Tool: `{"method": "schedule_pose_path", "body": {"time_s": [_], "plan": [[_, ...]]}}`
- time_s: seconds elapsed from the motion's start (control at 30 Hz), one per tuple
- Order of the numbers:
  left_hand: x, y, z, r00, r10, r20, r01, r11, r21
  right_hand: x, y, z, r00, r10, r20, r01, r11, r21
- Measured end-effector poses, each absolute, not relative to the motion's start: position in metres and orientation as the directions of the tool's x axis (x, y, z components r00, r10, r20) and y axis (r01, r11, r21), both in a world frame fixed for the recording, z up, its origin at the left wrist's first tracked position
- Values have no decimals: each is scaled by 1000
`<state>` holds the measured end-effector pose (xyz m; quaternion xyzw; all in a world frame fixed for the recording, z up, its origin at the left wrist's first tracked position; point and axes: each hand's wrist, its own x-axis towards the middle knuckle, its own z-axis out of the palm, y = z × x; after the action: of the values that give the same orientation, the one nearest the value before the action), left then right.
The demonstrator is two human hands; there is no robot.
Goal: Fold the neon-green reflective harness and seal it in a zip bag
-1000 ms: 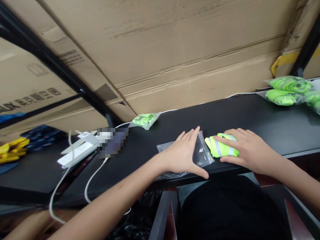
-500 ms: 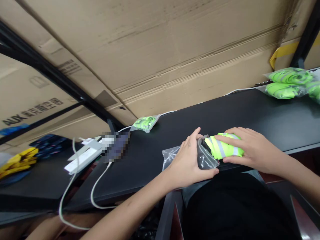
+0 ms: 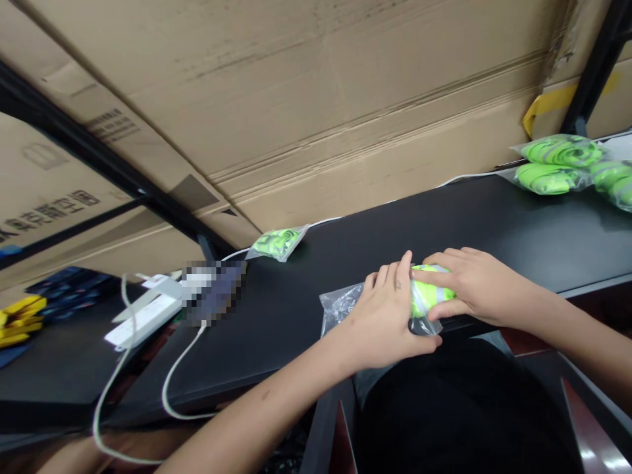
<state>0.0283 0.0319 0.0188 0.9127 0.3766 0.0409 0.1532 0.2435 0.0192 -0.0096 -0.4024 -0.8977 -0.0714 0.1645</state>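
A clear plastic bag lies near the front edge of the black table. My left hand grips the bag's open mouth, thumb below and fingers on top. My right hand is closed round a folded neon-green reflective vest with grey stripes. The vest's left end sits inside the bag's mouth, between both hands.
Several bagged green vests lie at the table's far right, and one more bagged vest sits at the back left. A white power strip with trailing cables lies on the left. Cardboard boxes form the back wall. Yellow items sit at far left.
My left hand went from lying flat on the bag to gripping its mouth. My right hand has pushed the folded vest leftward, partly into the bag.
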Motion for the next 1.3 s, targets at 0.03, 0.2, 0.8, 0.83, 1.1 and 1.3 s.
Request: {"method": "schedule_pose_path", "body": {"time_s": [0.03, 0.2, 0.8, 0.83, 1.1, 1.3], "plan": [[29, 32, 19, 712, 701, -38, 675, -670, 309, 242, 20, -8, -618, 703, 351, 750, 661, -5], [29, 34, 19, 716, 697, -34, 670, -672, 316, 228, 21, 2, -515, 777, 362, 808, 582, -98], [33, 41, 9, 695, 708, 126, 662, -699, 273, 222, 11, -9, -387, 811, 438, 680, 572, -459], [31, 41, 10, 704, 699, 123, 645, -703, 300, 229, 7, -9, -487, 765, 421, 658, 638, -399], [19, 46, 29, 758, 653, -9, 544, -623, 562, 250, 5, -4, -618, 684, 387, 626, 726, -284], [11, 54, 48, 852, 517, -80, 370, -488, 790, 245, 26, 35, -520, 774, 360, 624, 633, -458]]}}
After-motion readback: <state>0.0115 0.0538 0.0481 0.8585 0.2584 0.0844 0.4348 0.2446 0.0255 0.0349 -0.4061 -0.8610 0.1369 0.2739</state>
